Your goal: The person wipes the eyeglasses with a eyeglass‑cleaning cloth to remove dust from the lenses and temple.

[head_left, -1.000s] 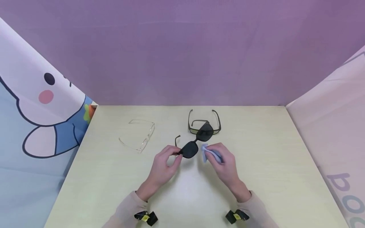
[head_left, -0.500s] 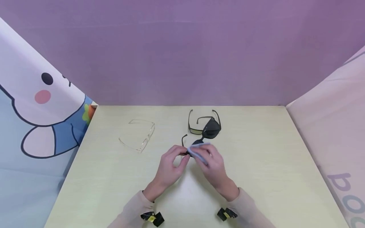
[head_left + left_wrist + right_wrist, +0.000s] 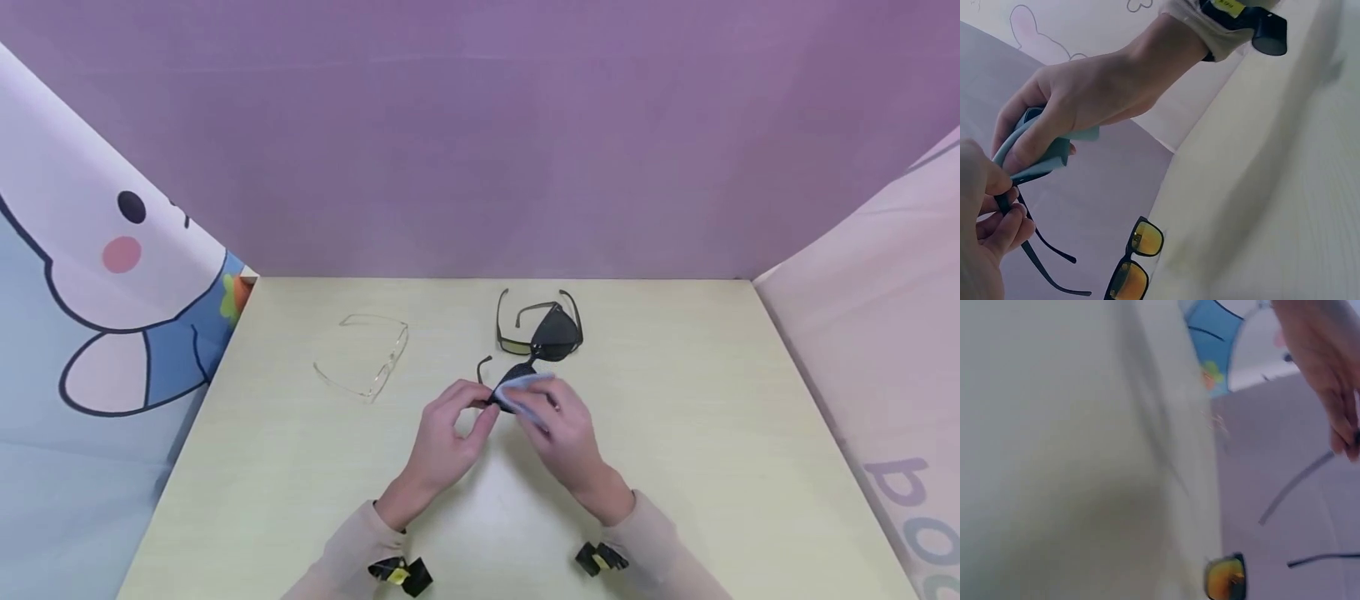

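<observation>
Dark sunglasses (image 3: 557, 330) are held up above the table, tilted, with their temples open and pointing away. My left hand (image 3: 447, 433) pinches them at the left end of the frame, near the hinge. My right hand (image 3: 564, 429) grips a folded light-blue cloth (image 3: 1054, 156) wrapped around the nearer lens, thumb on one side and fingers on the other in the left wrist view. Most of that lens is hidden by the cloth and fingers. In the right wrist view the left hand's fingertips (image 3: 1344, 428) show at the edge, with a temple hanging beyond.
Behind the held pair, another pair of sunglasses with yellowish lenses (image 3: 514, 346) lies on the pale table (image 3: 712, 400), partly hidden. Thin-rimmed clear glasses (image 3: 392, 360) lie to the left with temples open. A purple curtain (image 3: 480, 150) stands at the table's far edge.
My right hand has moved left with the cloth, from beside the sunglasses onto the nearer lens. The left hand and sunglasses shifted slightly right. Over the last half second, little has moved.
</observation>
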### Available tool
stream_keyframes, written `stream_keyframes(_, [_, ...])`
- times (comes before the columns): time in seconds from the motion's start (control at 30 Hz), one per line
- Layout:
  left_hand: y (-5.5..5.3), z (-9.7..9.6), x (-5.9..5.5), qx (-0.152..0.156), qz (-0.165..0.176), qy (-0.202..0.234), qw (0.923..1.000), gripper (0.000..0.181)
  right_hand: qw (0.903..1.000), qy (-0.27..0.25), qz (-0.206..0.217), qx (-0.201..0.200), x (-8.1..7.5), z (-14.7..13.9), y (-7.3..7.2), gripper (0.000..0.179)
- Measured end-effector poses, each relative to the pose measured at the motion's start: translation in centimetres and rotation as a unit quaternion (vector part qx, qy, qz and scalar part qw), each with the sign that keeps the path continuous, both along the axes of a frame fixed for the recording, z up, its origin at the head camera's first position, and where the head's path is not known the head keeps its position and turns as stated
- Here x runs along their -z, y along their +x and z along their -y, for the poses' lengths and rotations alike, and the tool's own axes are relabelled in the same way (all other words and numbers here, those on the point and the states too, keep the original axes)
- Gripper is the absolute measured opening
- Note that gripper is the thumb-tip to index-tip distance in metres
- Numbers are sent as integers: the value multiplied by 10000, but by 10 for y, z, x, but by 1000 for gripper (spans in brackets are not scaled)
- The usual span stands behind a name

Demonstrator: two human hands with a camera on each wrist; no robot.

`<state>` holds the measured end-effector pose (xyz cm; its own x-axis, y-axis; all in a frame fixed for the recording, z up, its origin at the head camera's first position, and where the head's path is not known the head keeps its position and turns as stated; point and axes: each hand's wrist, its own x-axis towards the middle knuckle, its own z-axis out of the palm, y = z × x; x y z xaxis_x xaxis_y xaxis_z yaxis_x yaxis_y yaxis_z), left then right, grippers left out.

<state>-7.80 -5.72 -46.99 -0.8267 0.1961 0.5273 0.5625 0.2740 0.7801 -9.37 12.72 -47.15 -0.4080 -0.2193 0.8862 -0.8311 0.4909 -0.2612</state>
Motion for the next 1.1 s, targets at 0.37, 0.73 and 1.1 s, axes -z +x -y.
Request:
stream_keyframes(0.37, [2, 1, 0, 84, 44, -146, 9998, 8, 9970, -370, 590, 330, -4, -8, -4, 26])
stream_keyframes(0.73, [2, 1, -3, -66, 24, -185, 9998, 8, 9991, -78, 413, -51, -2, -5, -3, 23])
stream_keyframes(1.1, [2, 2, -1, -88, 45, -79, 9999, 12, 9984, 194, 166, -514, 1, -1, 1, 21])
